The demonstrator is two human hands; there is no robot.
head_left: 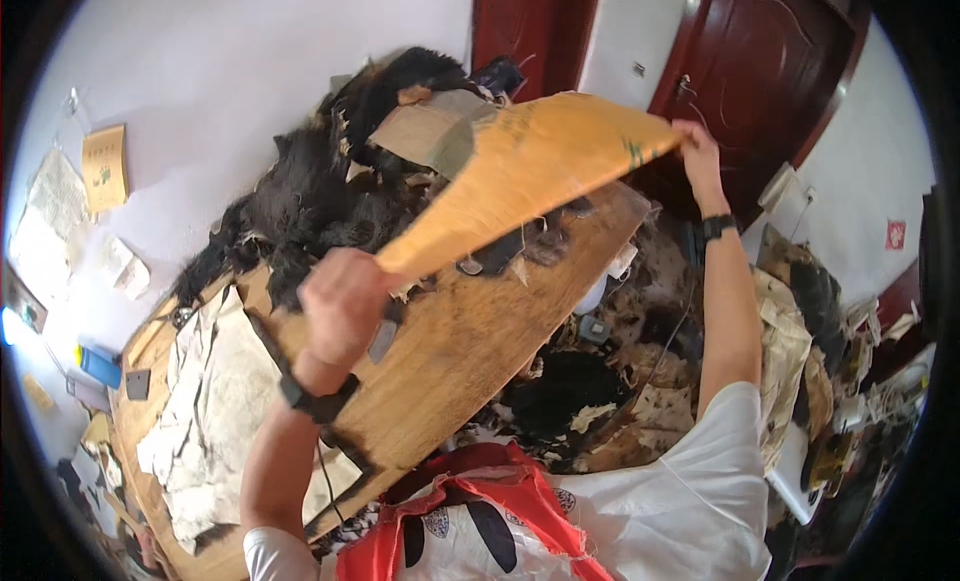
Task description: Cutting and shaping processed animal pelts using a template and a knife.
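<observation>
A large orange-yellow paper sheet (550, 161) stretches diagonally in the air above the wooden work table (450, 351). My left hand (340, 291), slightly blurred, is closed on its near left corner. My right hand (700, 151) grips its far right corner, higher up. Beneath and behind the sheet lies a heap of black furry pelts (280, 201), with a beige sheet (420, 131) on top. A cream, crumpled hide or sheet (210, 421) lies on the table to the left of my left forearm.
Dark red doors (740, 71) stand beyond the table. Papers (104, 166) hang on the white wall at left. A blue cylinder (98, 366) sits at the left. Scraps and dark hides (570, 391) cover the area right of the table; clutter (850, 411) crowds the far right.
</observation>
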